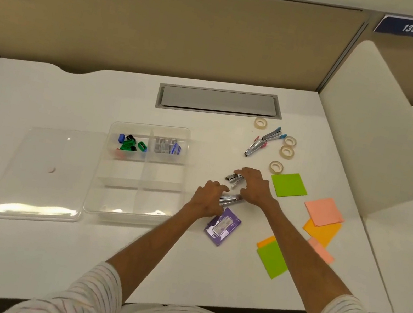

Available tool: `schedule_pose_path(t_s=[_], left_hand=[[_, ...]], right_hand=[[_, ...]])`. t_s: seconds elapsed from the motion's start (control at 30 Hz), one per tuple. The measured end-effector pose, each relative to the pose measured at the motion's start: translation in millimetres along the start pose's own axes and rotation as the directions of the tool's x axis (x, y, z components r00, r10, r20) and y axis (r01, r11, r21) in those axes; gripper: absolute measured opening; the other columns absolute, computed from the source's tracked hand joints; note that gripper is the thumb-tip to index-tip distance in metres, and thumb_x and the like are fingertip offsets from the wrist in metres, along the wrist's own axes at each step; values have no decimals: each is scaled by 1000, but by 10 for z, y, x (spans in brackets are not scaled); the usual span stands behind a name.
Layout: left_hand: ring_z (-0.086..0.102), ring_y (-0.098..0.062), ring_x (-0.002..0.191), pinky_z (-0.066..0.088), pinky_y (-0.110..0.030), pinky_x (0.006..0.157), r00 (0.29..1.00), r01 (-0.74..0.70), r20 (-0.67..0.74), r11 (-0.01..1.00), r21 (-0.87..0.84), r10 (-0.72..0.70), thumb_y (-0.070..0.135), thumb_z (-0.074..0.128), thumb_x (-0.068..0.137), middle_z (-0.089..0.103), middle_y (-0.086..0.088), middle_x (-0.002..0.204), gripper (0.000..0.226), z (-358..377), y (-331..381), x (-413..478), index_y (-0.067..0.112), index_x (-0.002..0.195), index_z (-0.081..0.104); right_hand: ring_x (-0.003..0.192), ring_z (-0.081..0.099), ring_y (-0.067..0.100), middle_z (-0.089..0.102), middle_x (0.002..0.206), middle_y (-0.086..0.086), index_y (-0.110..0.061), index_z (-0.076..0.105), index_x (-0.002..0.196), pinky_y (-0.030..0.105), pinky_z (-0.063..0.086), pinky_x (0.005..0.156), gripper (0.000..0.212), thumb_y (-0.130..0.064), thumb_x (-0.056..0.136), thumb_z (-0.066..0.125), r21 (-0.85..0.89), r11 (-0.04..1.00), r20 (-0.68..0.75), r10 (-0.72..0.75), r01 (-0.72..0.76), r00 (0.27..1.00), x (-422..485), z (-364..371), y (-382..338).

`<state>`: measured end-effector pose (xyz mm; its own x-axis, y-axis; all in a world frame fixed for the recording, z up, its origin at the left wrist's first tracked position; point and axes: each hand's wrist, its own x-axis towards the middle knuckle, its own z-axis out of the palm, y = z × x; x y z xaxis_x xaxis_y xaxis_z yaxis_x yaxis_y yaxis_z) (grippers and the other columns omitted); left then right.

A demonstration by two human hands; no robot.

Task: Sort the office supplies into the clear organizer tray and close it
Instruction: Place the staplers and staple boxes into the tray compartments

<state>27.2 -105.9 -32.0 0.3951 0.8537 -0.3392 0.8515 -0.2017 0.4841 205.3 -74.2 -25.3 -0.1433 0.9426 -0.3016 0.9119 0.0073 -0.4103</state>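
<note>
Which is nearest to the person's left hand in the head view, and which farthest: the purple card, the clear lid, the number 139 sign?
From the left hand:
1. Purple card, just beneath the hand.
2. Clear lid, far left on the desk.
3. Number 139 sign, upper right on the partition.

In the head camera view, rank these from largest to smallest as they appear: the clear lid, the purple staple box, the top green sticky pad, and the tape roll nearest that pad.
1. Clear lid
2. Top green sticky pad and purple staple box: look alike in size, so unranked
3. Tape roll
</note>
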Motion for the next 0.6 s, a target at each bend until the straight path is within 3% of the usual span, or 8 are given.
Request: schedule_pose_path(t_s=[0.23,0.43,0.6], left_hand=[[48,-25,114,46,-42,91,996,16,-84,998,65,-10,30,67,82,54,-7,122,51,147,10,2,19,130,54],[51,-27,104,45,-39,83,989,-24,-139,989,145,44,20,56,89,56,-9,112,29,179,11,-22,12,117,59],[47,-29,104,47,-39,80,976,-65,-190,978,197,103,7,55,89,52,-12,115,30,190,-21,-53,7,119,54]], right_hand=[[119,45,24,55,120,3,-28,53,123,43,38,90,40,-18,84,58,-183,981,-113,39,-59,993,6,137,94],[108,52,26,60,108,4,-25,59,115,41,40,86,29,-26,86,62,-102,991,-193,60,-81,979,-60,201,182],[101,57,28,64,103,4,-22,64,109,39,40,80,24,-26,85,62,-37,995,-251,76,-88,965,-89,228,168]])
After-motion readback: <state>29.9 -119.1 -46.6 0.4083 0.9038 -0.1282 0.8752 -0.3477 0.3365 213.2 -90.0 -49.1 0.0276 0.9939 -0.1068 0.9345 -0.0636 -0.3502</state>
